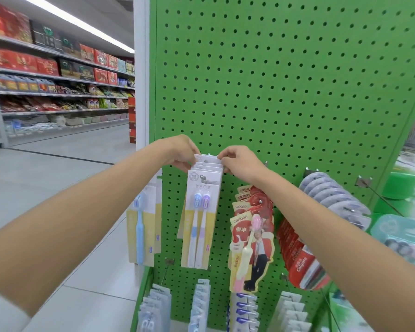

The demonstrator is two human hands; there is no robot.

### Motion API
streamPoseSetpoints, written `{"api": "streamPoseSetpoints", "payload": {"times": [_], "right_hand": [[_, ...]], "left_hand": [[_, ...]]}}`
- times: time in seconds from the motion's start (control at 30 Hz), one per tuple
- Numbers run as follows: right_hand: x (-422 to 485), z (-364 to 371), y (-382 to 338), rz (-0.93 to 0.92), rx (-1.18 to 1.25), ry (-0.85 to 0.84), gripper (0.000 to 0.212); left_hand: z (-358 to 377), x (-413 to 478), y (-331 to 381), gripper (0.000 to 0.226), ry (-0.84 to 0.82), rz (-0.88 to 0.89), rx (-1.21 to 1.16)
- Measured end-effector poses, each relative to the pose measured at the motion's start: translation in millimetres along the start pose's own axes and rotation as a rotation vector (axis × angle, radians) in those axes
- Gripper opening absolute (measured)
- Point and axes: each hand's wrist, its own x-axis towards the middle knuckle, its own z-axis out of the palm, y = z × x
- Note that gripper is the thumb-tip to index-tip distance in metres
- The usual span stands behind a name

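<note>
Toothbrush packs hang in a stack [198, 224] on one hook [202, 176] of a green pegboard [285, 92], and both hands are up at its top. The left grip [181, 152] has its fingers curled over the upper left corner of the rear pack [207, 158], the card that sits furthest back against the board. The right grip [237, 164] pinches the same card at its upper right corner, thumb and fingertips closed on the edge. So each grip is closed on that rear pack, one to a corner.

The rear pack stands highest in the stack, its white header showing above the headers in front (several cards overlap like steps below it). Whether its hole sits on the hook cannot be told, since hands and other cards hide it. The front pack [197, 236] shows two brushes, one blue and one lilac, heads up, and the hook's metal tip pokes through its header.

Just left of the stack hangs a blue-brush pack [140, 231]. To the right, below the right forearm, hang red canban packs [247, 236], then red Colgate packs [300, 257], then grey blister packs [333, 200]. A lower row [201, 305] of pale packs hangs under them. Far left, an aisle runs past shelves [58, 75] of boxed goods.
</note>
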Motion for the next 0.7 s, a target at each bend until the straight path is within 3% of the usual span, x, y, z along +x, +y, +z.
{"api": "streamPoseSetpoints", "payload": {"times": [0.2, 0.37, 0.53, 0.7], "right_hand": [[3, -2, 3, -0.005, -0.069, -0.032, 0.016], [8, -5, 4, -0.033, -0.116, -0.059, 0.008], [10, -5, 6, -0.059, -0.142, -0.063, 0.01], [11, -6, 7, -0.072, -0.147, -0.061, 0.01]], "left_hand": [[-3, 2, -1, 0.019, -0.18, 0.017, -0.036], [-8, 19, -19, 0.01, 0.072, 0.113, -0.083], [3, 29, -17, 0.019, 0.062, 0.222, -0.06], [5, 37, -15, 0.013, 0.026, 0.192, -0.057]]}}
